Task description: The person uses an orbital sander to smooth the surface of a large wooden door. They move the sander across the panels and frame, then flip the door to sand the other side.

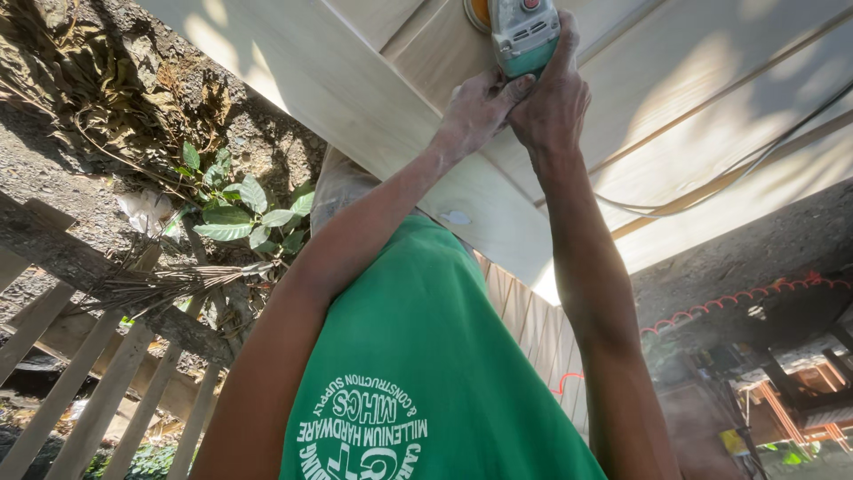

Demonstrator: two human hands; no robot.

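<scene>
Sander (524, 31) clasped by right hand (553, 102), left hand (475, 111); probably touching panel (355, 89).

The sander (524, 31) is grey and teal with an orange disc. The panel (355, 80) is pale, dappled wood. The shirt (426, 356) is green with white print. A coiled cable (737, 298) is red.

Green sleeveless shirt (426, 356), round white printed emblem on the chest. Both arms bare. Hands and forearms dusted with pale powder.
</scene>
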